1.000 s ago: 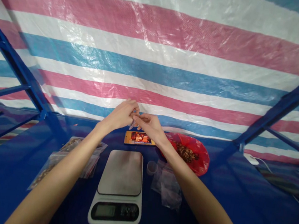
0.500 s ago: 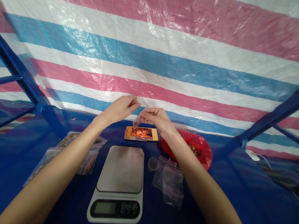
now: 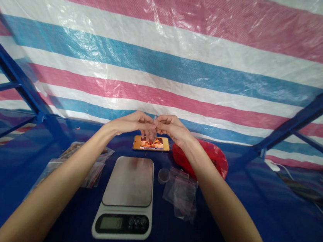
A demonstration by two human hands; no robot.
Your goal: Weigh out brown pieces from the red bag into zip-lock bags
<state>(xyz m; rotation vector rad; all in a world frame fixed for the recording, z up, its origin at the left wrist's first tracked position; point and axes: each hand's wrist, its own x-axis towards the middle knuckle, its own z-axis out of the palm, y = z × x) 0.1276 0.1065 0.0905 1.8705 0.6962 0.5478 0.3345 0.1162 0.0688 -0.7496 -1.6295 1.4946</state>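
My left hand [image 3: 136,123] and my right hand [image 3: 174,128] meet above the far end of the scale, fingers closed together on a small clear zip bag [image 3: 152,134]. The bag hangs down between them, in front of a phone [image 3: 164,145] with a lit screen. What the bag contains is too small to make out. Nearer to me stands a kitchen scale [image 3: 130,183] with a bare steel plate; its display digits are unreadable. To the right of the scale sit a small clear cup [image 3: 163,175] and several flat zip bags [image 3: 183,195].
Behind my right forearm lies a red plastic bag [image 3: 215,158]. Filled clear bags [image 3: 72,149] are piled left of the scale, partly hidden by my left forearm. A white power strip [image 3: 272,165] is at the right. Blue frame posts [image 3: 289,124] and striped sheeting stand around the blue table.
My left hand has moved right and down to the zip bag and gripped it alongside my right hand. The picture on the phone screen differs.
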